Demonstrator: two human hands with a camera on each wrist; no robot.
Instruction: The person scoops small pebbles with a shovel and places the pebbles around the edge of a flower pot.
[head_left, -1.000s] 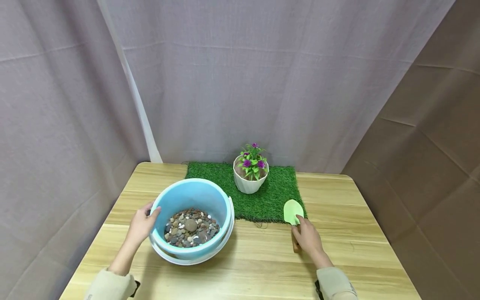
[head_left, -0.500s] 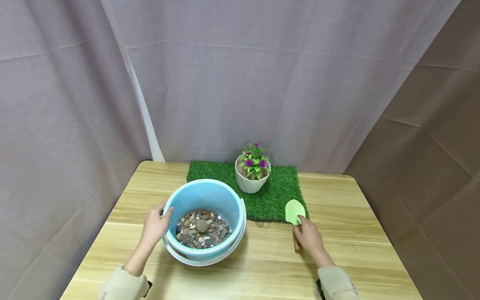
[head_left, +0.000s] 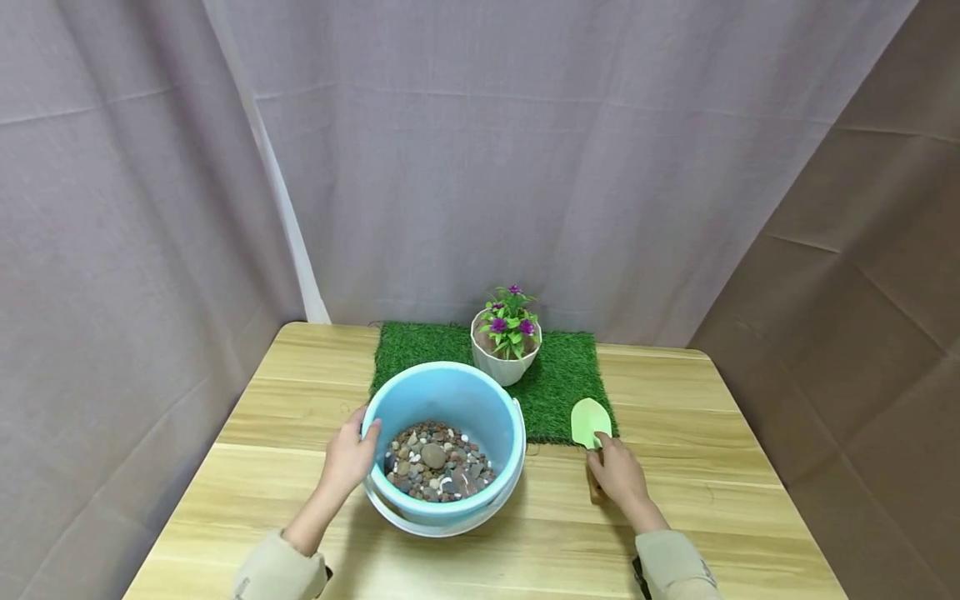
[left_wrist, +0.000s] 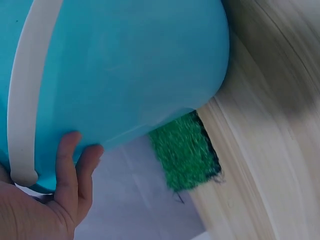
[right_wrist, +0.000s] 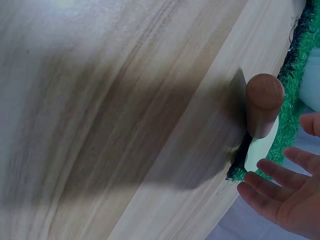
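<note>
A light blue bucket [head_left: 442,398] holds a bed of mixed pebbles [head_left: 408,479], with one larger round stone near the middle. My left hand [head_left: 348,457] grips its left rim, thumb over the inside and fingers along the outer wall. From the left wrist, two fingers [left_wrist: 67,172] show against the blue side beside the white bail handle [left_wrist: 30,100]. On the right lies a small trowel with a pale green blade [head_left: 590,421] and a brown wooden handle [right_wrist: 262,107]. My right hand [head_left: 622,473] is right beside it, its fingers loosely spread in the right wrist view.
A white pot [head_left: 502,367] with purple flowers stands on a green artificial grass mat [head_left: 558,375] behind the bucket. The trowel's blade overlaps the mat's front right corner. A wooden table [head_left: 697,467] carries everything, with grey curtains [head_left: 450,167] around it.
The bucket of pebbles has moved to the right with my left hand on its rim, now overlapping more of the mat's front. My right hand and the trowel have hardly moved.
</note>
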